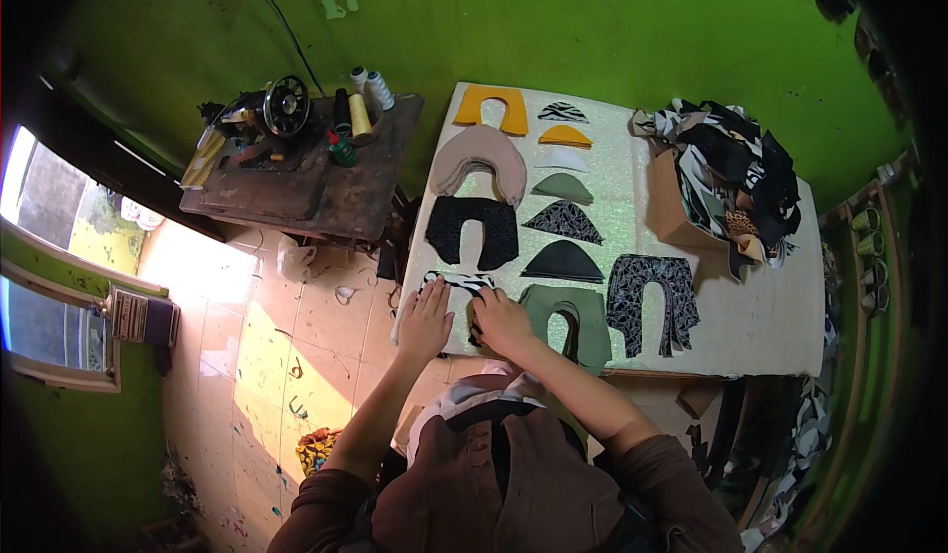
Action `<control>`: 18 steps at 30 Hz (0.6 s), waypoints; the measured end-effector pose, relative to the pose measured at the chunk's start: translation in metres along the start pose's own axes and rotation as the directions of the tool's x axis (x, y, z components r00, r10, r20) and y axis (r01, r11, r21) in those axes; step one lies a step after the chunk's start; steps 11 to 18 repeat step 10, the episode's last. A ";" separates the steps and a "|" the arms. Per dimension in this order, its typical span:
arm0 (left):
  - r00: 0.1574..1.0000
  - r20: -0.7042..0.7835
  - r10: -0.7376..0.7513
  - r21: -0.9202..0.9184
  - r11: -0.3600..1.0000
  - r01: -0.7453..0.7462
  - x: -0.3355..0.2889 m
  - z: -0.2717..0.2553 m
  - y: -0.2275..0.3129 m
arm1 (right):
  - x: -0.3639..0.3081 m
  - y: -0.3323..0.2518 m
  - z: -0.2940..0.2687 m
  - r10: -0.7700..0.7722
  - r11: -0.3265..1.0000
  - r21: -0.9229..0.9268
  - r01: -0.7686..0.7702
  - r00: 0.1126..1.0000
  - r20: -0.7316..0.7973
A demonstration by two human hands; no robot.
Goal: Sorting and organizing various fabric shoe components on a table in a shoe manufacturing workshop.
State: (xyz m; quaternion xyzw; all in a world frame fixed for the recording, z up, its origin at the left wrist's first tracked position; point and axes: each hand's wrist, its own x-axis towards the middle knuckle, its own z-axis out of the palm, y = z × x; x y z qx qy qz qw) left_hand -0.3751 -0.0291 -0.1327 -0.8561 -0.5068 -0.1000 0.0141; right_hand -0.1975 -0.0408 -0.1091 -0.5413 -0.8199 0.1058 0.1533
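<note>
At the near left edge of the table lies a zebra-print U-shaped fabric piece (468,281), partly covered by my hands. My left hand (425,322) rests flat on its left side with the fingers stretched out. On its right side, my right hand (502,320) has its fingers curled in at the edge, their tips partly hidden. Just beyond are black U-shaped pieces (472,229). A stack of green U-shaped pieces (590,318) sits right beside my right hand, with black patterned U-shaped pieces (653,301) farther right.
Beige U-shaped pieces (481,158) and yellow ones (491,107) lie farther back. Half-moon pieces, including a black one (562,262), form a column beside them. A cardboard box (679,197) overflows with scraps. A sewing machine (285,109) and thread spools (359,118) stand on a separate table at left.
</note>
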 end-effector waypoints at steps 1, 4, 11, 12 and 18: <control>1.000 0.006 -0.004 0.012 1.000 0.004 0.000 0.001 0.001 | 0.001 0.002 0.001 0.000 1.000 0.009 0.000 1.000 -0.013; 1.000 -0.013 0.005 0.019 1.000 -0.004 0.002 0.001 0.004 | 0.002 0.007 -0.002 -0.031 0.999 0.017 0.031 1.000 0.000; 0.995 0.007 -0.095 -0.065 0.993 0.096 0.024 -0.007 0.027 | -0.010 0.024 -0.009 -0.145 0.979 0.142 0.146 0.989 -0.016; 0.995 0.007 -0.095 -0.065 0.993 0.096 0.024 -0.007 0.027 | -0.010 0.024 -0.009 -0.145 0.979 0.142 0.146 0.989 -0.016; 0.995 0.007 -0.095 -0.065 0.993 0.096 0.024 -0.007 0.027 | -0.010 0.024 -0.009 -0.145 0.979 0.142 0.146 0.989 -0.016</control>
